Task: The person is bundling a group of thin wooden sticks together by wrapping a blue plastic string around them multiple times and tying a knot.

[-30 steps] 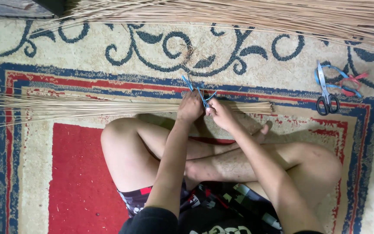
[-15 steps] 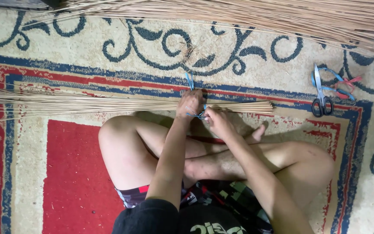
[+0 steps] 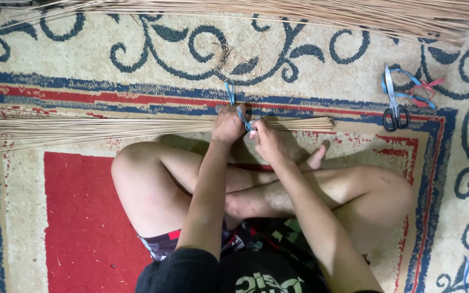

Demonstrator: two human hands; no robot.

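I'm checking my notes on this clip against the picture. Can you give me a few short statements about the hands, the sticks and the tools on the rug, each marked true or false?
1. Both the left hand and the right hand are at the bundle of thin sticks. True.
2. The blue string runs up from the hands onto the rug. True.
3. The scissors are in the right hand. False: they lie on the rug, off to the right, apart from both hands.
4. The bundle stands upright. False: it lies flat across the rug in front of the crossed legs.
5. More sticks lie along the top edge. True.
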